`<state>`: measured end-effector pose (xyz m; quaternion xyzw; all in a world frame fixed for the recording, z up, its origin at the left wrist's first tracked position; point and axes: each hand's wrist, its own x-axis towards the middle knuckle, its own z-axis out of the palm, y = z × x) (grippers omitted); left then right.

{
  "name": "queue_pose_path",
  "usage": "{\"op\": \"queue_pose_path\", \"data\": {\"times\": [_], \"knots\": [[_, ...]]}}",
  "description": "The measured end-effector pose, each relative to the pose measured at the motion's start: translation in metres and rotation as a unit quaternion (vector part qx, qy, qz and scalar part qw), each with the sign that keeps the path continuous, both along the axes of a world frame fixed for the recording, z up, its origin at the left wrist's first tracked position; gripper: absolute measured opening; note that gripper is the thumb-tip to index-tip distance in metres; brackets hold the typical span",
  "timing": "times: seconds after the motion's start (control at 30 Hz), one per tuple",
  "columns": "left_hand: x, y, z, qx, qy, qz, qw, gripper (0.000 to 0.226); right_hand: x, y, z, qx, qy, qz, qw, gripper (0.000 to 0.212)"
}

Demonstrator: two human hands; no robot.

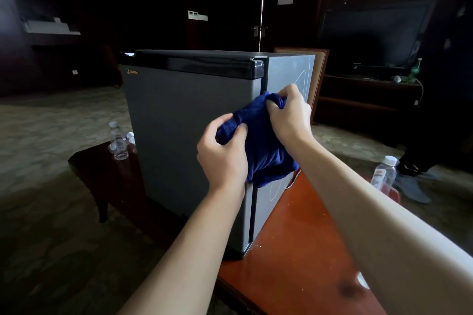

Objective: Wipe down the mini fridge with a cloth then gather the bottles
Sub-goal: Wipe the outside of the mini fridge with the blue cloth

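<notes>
While both hands grip it, the blue cloth (261, 145) sits bunched at the front corner of the grey mini fridge (184, 135), which stands on the wooden bench (294, 250). Left hand (222, 153) pinches the lower-left fold, right hand (291, 112) clutches the top. Clear bottles (119, 143) cluster on the bench left of the fridge; another bottle (385, 173) stands at right.

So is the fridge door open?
No, the fridge door sits flush against the body, while both hands, left and right, grip the cloth at its front corner.
</notes>
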<state>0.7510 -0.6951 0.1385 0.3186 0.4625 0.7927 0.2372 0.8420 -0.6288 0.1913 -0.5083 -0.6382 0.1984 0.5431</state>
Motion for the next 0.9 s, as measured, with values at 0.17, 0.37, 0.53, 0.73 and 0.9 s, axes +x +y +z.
{"op": "queue_pose_path", "data": {"times": [0.17, 0.37, 0.53, 0.73, 0.9], "knots": [[0.002, -0.004, -0.021, -0.009, -0.032, -0.012, 0.999, 0.024, 0.003, -0.002, -0.015, -0.024, -0.063, 0.021, 0.998, 0.013], [0.007, -0.010, -0.062, -0.041, -0.086, -0.025, 0.995, 0.024, 0.005, -0.006, -0.049, -0.074, -0.110, 0.033, 0.991, 0.017], [0.006, -0.013, -0.091, -0.069, -0.064, -0.011, 0.995, 0.024, 0.005, -0.008, -0.075, -0.104, -0.120, 0.043, 0.986, 0.016], [0.007, -0.019, -0.116, -0.103, -0.046, 0.006, 0.994, 0.025, 0.007, -0.009, -0.106, -0.128, -0.144, 0.049, 0.980, 0.015], [0.008, -0.024, -0.149, -0.158, -0.036, 0.018, 0.987, 0.026, 0.006, -0.011, -0.148, -0.168, -0.170, 0.044, 0.970, 0.014]]}}
